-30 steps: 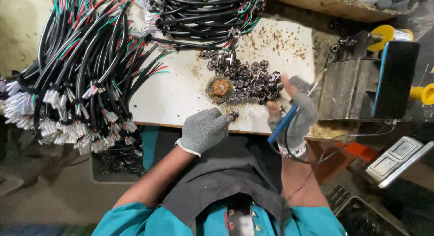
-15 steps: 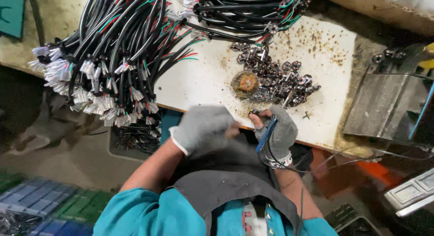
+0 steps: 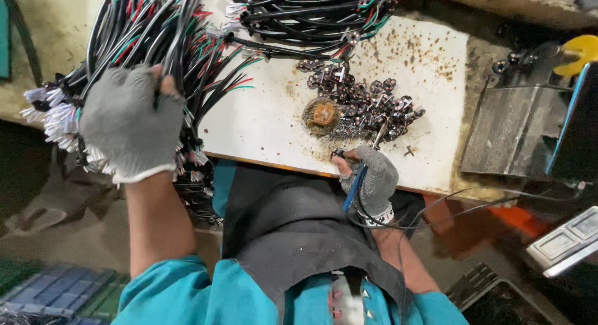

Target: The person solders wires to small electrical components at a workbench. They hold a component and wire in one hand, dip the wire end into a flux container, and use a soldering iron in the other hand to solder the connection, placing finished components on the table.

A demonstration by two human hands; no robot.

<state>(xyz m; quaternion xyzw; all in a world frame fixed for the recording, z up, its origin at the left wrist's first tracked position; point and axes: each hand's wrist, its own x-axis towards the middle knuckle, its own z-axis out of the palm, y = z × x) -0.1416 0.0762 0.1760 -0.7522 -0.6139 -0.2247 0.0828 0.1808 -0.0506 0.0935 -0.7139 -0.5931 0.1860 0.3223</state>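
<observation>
Left hand [image 3: 129, 129], in a grey fingerless knit glove, closed over the large bundle of black sheathed wire leads with red, green and white cores [image 3: 143, 57] at the left edge of the counter; fingers wrapped into the strands, white stripped ends [image 3: 53, 122] fanning out below and beside the glove. Right hand [image 3: 372, 181], same grey glove, clamped on a blue-handled soldering iron [image 3: 356, 185], tip angled up toward the pile of small dark round metal parts [image 3: 367, 104] on the white, scorch-speckled counter [image 3: 261, 122]. Fingertips of right hand pinching something small and dark at the near counter edge; too small to identify. Round brownish tip-cleaning pad [image 3: 321, 115] just left of the parts pile, touching it. Second coil of black leads [image 3: 299, 13] along the far edge. Hands well apart. Grey metal box [image 3: 507, 138] to the right of the counter. Dark apron over teal sleeves.
</observation>
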